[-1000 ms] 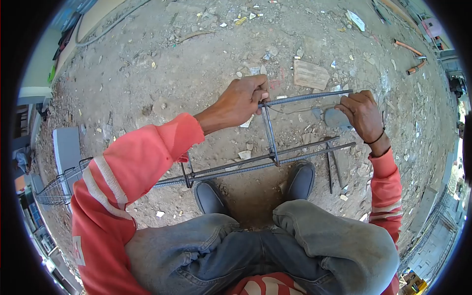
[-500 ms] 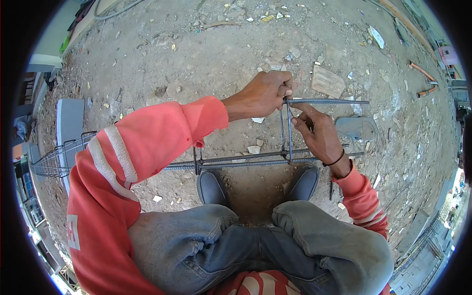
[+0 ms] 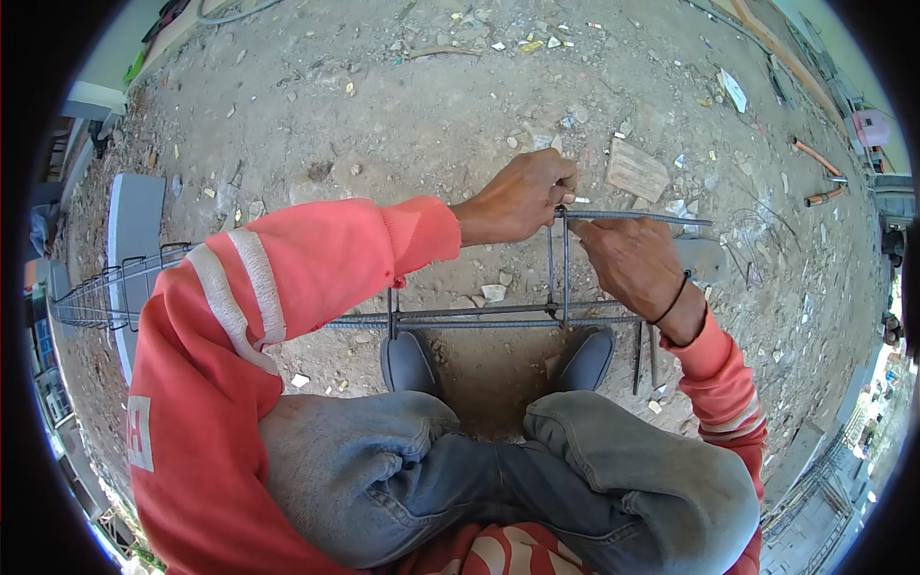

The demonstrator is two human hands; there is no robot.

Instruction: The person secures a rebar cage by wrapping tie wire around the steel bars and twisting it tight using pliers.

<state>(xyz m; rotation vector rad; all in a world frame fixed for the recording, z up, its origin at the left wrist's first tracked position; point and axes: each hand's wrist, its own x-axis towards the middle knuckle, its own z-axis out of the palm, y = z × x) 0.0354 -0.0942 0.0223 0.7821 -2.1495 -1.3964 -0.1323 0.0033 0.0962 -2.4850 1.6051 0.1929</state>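
A rebar cage (image 3: 479, 316) of ribbed steel bars and square stirrups lies across in front of my boots. Its upper bar (image 3: 661, 218) crosses the top of a double stirrup (image 3: 565, 264). My left hand (image 3: 525, 196) is closed just above that corner, fingertips pinched; what lies in them is too small to make out. Just right of the same corner is my right hand (image 3: 632, 264), back upward, fingers curled in under the upper bar. Its fingertips are mostly hidden, and I cannot make out what they hold.
Both boots (image 3: 412, 364) stand right behind the cage's near bars. A grey slab (image 3: 137, 259) lies under the cage's left end. A flat board piece (image 3: 636, 170), rubble and an orange pipe (image 3: 816, 159) lie on the dirt ground. Two short bars (image 3: 640, 359) are by my right boot.
My right hand has turned its back upward and come lower, its fingers tucking in at the corner. My left hand and the upper bar sit slightly lower in view.
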